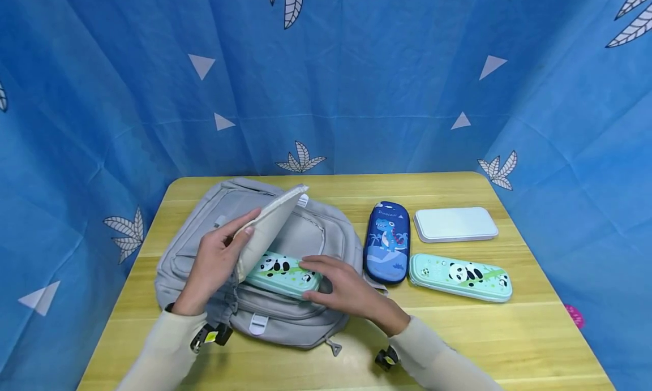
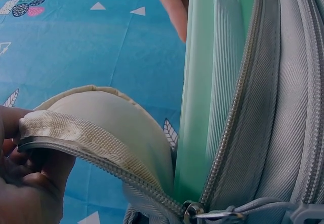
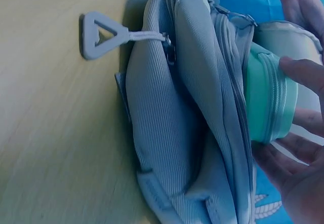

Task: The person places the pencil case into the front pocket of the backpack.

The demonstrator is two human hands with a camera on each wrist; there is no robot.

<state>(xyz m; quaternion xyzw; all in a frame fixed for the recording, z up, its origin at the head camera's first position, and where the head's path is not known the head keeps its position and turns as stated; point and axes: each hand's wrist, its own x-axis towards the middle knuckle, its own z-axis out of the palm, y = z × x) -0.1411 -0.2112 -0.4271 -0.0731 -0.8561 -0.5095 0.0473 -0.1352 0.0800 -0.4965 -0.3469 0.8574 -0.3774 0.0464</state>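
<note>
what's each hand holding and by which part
The left hand pinches the lifted pocket flap by its zippered edge; the right hand grips the green panda case, partly inside the grey backpack, by the case's right end.

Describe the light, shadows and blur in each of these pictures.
Head view: bright, fairly even light, the dinosaur case print readable; left wrist view: left hand partly in shadow, zipper teeth sharp enough to make out; right wrist view: soft shadow on the table beside the bag, wood grain looking blurry.
</note>
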